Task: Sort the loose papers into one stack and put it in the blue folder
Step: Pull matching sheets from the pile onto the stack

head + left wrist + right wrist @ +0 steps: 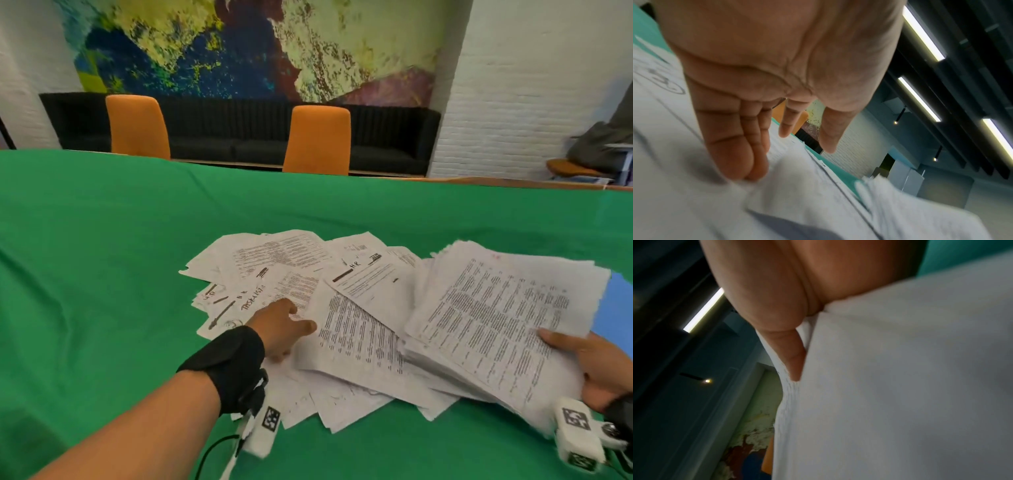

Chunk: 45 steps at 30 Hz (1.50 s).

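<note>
A green-covered desk (pixel 102 240) carries a spread of loose papers (pixel 274 263), taken here as the landmark. At the near left edge of the spread, the left hand (pixel 279 323) lies with its fingers (pixel 740 146) straight and relaxed, their tips resting on a sheet, gripping nothing (the left wrist view shows the palm from beneath, thumb held apart from the other fingers). The sheets overlap at differing angles, some printed with dense text, some marked with black pen. At the right end of the spread, a thick stack (pixel 496 318) of printed sheets sits tilted, its near right corner gripped by the right hand (pixel 596 370), thumb (pixel 795 356) pressed on the top sheet and the other fingers hidden beneath. Just beyond the stack, to the right of the spread, a strip of the blue folder (pixel 616 308) shows on the desk.
</note>
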Each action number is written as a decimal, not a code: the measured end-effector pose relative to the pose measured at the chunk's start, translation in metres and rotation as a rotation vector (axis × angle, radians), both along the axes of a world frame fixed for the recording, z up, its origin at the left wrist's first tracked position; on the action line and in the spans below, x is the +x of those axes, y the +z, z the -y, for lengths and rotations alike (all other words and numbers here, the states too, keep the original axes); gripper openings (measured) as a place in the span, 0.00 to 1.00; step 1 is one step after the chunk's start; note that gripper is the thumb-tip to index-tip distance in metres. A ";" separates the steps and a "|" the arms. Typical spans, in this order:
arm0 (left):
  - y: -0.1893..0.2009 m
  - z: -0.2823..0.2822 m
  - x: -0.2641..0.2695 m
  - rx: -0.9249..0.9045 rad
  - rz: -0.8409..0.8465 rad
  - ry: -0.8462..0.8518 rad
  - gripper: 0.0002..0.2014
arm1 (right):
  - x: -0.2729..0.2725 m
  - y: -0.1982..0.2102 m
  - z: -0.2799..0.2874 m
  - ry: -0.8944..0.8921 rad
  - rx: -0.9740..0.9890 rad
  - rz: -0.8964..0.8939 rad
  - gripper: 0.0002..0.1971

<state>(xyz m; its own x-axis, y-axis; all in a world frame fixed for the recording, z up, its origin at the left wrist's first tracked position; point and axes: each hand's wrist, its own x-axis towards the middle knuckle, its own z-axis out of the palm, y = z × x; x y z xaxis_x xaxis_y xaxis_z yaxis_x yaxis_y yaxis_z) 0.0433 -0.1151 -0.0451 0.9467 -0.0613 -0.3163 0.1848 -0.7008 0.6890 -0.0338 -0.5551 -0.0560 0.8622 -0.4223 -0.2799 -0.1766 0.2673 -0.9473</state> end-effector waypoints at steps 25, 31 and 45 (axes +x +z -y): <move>0.006 0.087 0.106 0.023 0.011 0.009 0.25 | 0.010 0.023 -0.012 0.259 -0.018 0.067 0.25; 0.021 0.067 0.099 -0.263 0.044 -0.017 0.11 | 0.024 0.041 -0.018 0.291 -0.045 0.099 0.22; 0.066 -0.026 0.023 -0.589 -0.035 -0.228 0.16 | 0.039 0.057 -0.095 0.449 -0.074 0.057 0.27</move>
